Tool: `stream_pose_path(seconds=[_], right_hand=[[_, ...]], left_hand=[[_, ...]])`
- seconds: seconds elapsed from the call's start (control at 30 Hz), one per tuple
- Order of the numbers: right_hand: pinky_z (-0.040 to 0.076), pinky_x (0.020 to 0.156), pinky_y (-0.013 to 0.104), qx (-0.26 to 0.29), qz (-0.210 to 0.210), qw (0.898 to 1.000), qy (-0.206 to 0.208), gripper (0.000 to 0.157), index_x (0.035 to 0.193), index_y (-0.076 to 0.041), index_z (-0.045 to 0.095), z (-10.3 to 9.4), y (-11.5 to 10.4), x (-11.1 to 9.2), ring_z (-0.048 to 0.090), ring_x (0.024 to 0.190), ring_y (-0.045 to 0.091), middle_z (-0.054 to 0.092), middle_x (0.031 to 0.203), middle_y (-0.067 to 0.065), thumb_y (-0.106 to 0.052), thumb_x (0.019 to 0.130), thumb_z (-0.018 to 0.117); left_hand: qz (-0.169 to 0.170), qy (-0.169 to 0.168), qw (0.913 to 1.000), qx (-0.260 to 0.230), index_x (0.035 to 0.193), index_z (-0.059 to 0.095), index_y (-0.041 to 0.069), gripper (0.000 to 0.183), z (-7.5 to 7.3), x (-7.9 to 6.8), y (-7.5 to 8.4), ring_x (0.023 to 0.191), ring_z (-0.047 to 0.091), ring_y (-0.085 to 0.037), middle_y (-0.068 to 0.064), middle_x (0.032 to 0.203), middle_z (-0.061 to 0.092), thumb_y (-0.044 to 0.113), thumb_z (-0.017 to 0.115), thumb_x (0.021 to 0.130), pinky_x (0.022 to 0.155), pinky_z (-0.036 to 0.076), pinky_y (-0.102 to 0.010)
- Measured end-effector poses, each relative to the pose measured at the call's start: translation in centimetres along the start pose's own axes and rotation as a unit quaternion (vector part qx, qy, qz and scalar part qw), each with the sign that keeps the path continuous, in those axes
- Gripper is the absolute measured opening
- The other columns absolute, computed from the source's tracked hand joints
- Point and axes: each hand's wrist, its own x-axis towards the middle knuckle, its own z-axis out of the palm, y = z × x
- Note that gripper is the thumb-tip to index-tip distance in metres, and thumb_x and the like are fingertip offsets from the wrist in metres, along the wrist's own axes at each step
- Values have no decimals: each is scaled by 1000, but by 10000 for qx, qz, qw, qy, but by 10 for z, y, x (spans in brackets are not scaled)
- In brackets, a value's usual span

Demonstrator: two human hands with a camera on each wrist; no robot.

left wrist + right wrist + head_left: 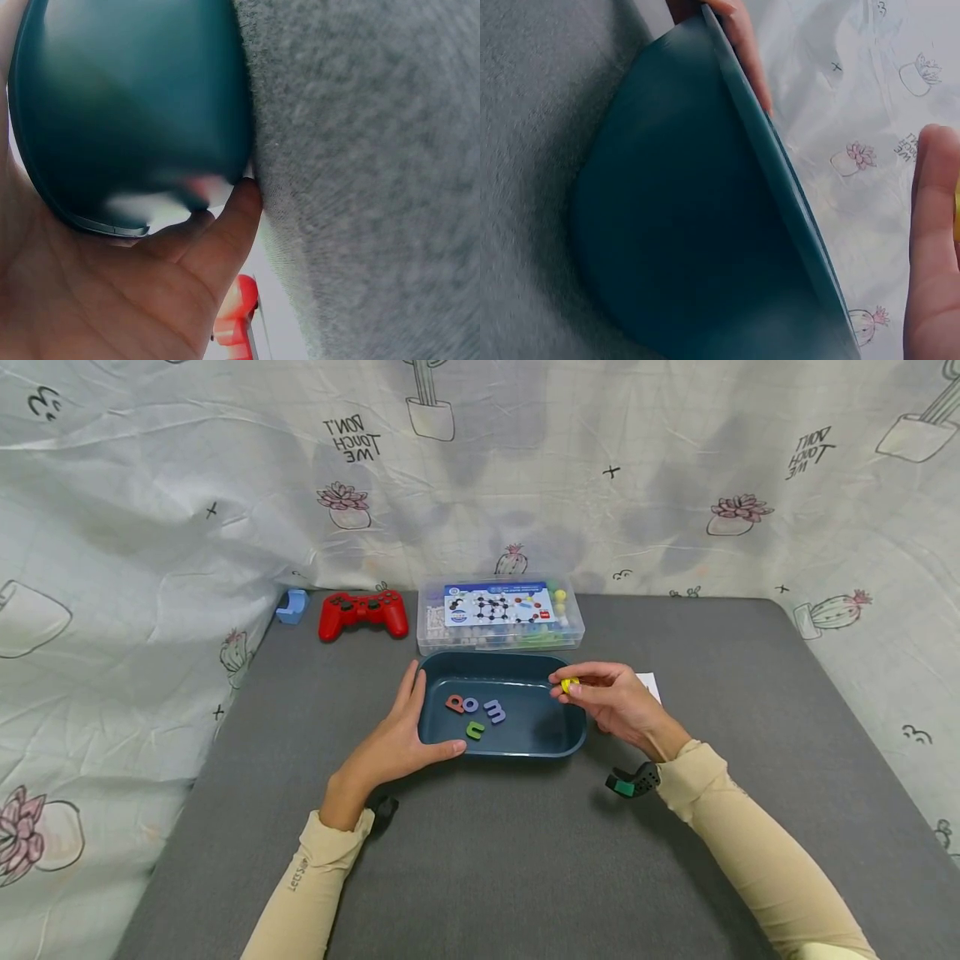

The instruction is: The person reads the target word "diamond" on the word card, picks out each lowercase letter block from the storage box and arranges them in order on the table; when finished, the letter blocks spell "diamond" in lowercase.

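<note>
A dark teal tray (532, 722) lies on the grey tabletop. In it are a red letter (454, 702), a purple ring-shaped letter (470, 705), a purple letter m (495, 712) and a green letter n (475, 730). My left hand (392, 739) grips the tray's left end, thumb on the near rim, fingers along the far corner. Over the tray's right rim, my right hand (615, 706) pinches a small yellow piece (569, 684) between thumb and fingertips; fingers cover part of its shape. The right wrist view catches only a yellow edge beside a finger (934, 240).
Behind the tray stands a clear plastic box (498, 639) with a printed label. A red game controller (363, 613) and a light blue object (292, 607) lie to its left. White paper (649, 683) shows partly behind my right hand. A patterned cloth (600, 485) hangs around the table.
</note>
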Motion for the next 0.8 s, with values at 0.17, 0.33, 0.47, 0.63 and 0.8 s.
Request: stream_pose_path(seconds=[0.17,0.33,0.47,0.63,0.8], right_hand=[[28,47,25,-897,202,9955,223,30,125,-5,79,-1,-2,-2,75,113,20,77,122,13,8,101,68],[14,49,38,-1170,179,9928,201,30,129,-4,76,-2,-2,-5,75,113,19,73,126,14,6,101,69],[12,49,41,-1556,354,9870,192,36,138,-2,70,-2,-2,-8,74,114,21,72,128,14,1,102,70],[17,50,39,-2177,548,9742,221,45,143,5,57,0,-2,-10,72,120,28,78,122,13,-7,103,73],[22,50,34,-2554,513,9653,174,37,131,4,54,2,-1,-12,69,123,35,76,123,17,-10,102,74]], left_hand=[[-38,-11,10000,-20,173,-4,12,129,0,0,-1,161,6,-41,0,177,-20,57,82,88,120,26,-70],[8,-25,10000,-55,172,-6,11,129,0,0,-1,162,5,-40,-1,177,-21,55,82,88,121,23,-69],[43,-24,9999,-94,172,-6,11,129,0,0,-1,162,5,-39,0,177,-21,54,82,89,122,22,-68],[33,-18,10000,-82,172,-6,11,129,1,1,-2,162,5,-39,1,177,-21,54,82,89,122,23,-68],[24,12,10000,-65,172,-5,12,129,2,1,-4,162,6,-38,2,177,-20,55,82,89,121,24,-68]])
